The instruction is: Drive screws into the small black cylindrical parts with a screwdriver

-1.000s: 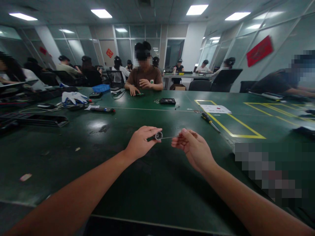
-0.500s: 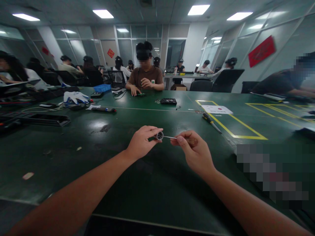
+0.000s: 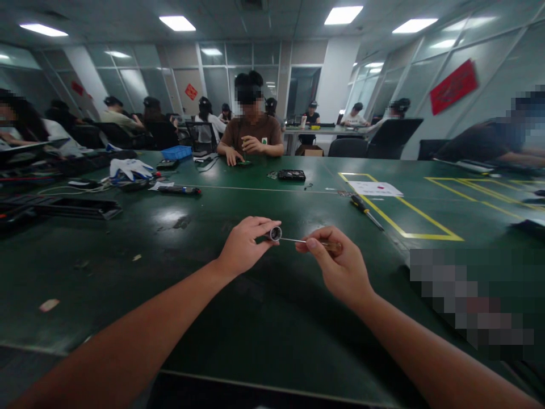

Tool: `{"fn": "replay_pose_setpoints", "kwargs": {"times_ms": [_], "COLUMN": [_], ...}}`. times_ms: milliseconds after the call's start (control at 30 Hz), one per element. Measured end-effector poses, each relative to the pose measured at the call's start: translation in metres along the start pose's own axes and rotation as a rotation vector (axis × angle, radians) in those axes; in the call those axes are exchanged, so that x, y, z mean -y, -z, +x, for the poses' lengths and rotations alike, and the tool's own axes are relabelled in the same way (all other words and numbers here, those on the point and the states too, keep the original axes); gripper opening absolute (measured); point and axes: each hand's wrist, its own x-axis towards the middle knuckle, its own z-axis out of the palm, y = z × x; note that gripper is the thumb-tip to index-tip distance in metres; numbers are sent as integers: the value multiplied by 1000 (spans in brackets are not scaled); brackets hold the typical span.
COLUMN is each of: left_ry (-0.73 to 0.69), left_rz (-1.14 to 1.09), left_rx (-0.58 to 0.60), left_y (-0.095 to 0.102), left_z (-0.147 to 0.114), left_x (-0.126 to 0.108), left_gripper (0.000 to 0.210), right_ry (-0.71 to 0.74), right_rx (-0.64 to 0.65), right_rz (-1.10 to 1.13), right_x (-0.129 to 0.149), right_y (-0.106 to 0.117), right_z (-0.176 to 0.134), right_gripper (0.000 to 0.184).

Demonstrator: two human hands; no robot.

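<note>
Between the thumb and fingers of my left hand (image 3: pixel 243 243) is a small round part (image 3: pixel 276 233) with a pale metallic rim and a dark inside; its open end faces me and to the right. My right hand (image 3: pixel 338 261) is closed around the amber, see-through handle of a thin screwdriver (image 3: pixel 293 241). The slim shaft points left, and its tip is at the lower right edge of the round part's rim. Whether the tip touches the rim I cannot tell. Both hands are above the green table (image 3: pixel 272 318).
A yellow-and-black screwdriver (image 3: pixel 367 212) lies to the right, beside a paper sheet (image 3: pixel 377 188). Farther off are a black device (image 3: pixel 292 175) and a co-worker (image 3: pixel 251 130) across the table. White-blue gloves (image 3: pixel 131 168), a pen-like tool (image 3: pixel 181 191) and a blue basket (image 3: pixel 176 152) are at left.
The screwdriver's tip has dropped slightly, from the middle of the round part's opening to its lower right edge. My hands have barely moved. Across the table, the co-worker's raised hand has shifted slightly.
</note>
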Motion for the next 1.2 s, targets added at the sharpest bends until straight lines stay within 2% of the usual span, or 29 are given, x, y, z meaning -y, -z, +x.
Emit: {"fn": "replay_pose_setpoints", "kwargs": {"times_ms": [200, 433, 700, 833, 1033, 1100, 1200], "left_ry": [-2, -15, -8, 14, 4, -13, -24], "left_rz": [-4, 7, 10, 9, 16, 16, 17], "left_rx": [5, 3, 0, -32, -53, -47, -39], "left_y": [0, 0, -2, -3, -2, -1, -1], "left_z": [0, 0, 0, -1, 1, 1, 1], "left_x": [0, -2, -4, -2, -2, -2, -3], "left_gripper": [43, 44, 43, 35, 35, 36, 37], "right_ry": [-12, -23, -58, -125, -331, -310, -211], "right_rx": [-58, -19, -31, -15, 18, 0, -18], "right_rz": [-57, 36, 120, 267, 580, 594, 475], "right_x": [2, -3, -6, -8, -15, -15, -13], "right_y": [-1, -1, -3, -7, -3, -2, -2], "right_z": [0, 0, 2, 5, 15, 16, 12], "right_gripper": [24, 26, 28, 29, 28, 27, 26]}}
